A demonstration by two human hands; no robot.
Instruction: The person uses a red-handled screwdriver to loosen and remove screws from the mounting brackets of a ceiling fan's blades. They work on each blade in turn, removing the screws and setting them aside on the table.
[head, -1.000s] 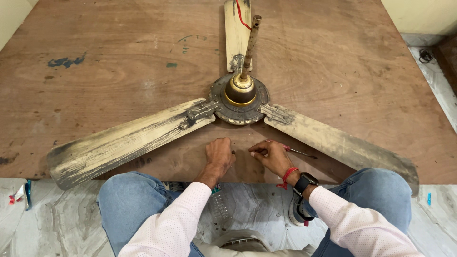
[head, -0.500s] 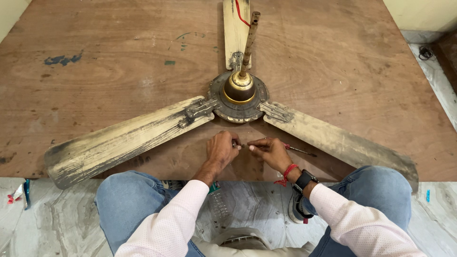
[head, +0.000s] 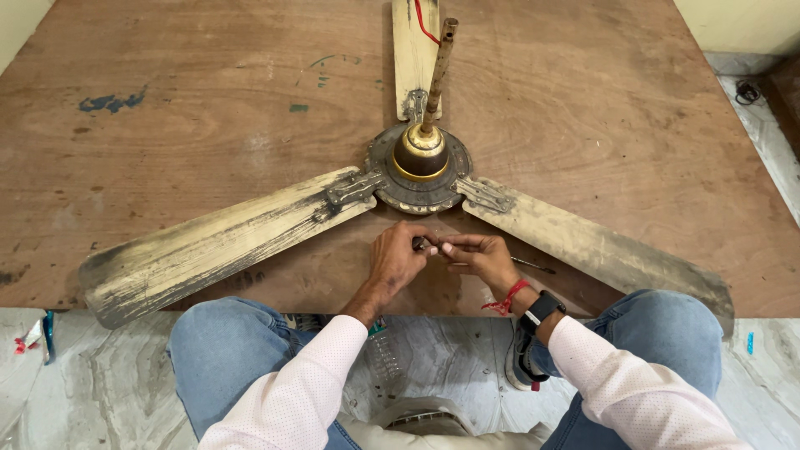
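While the grimy ceiling fan [head: 417, 179] lies whole on the brown tabletop [head: 167, 108], all three blades bolted on, a small dark part [head: 421, 244] just before its hub is pinched between left hand [head: 393, 262] and right hand [head: 483, 260], fingers clenched.
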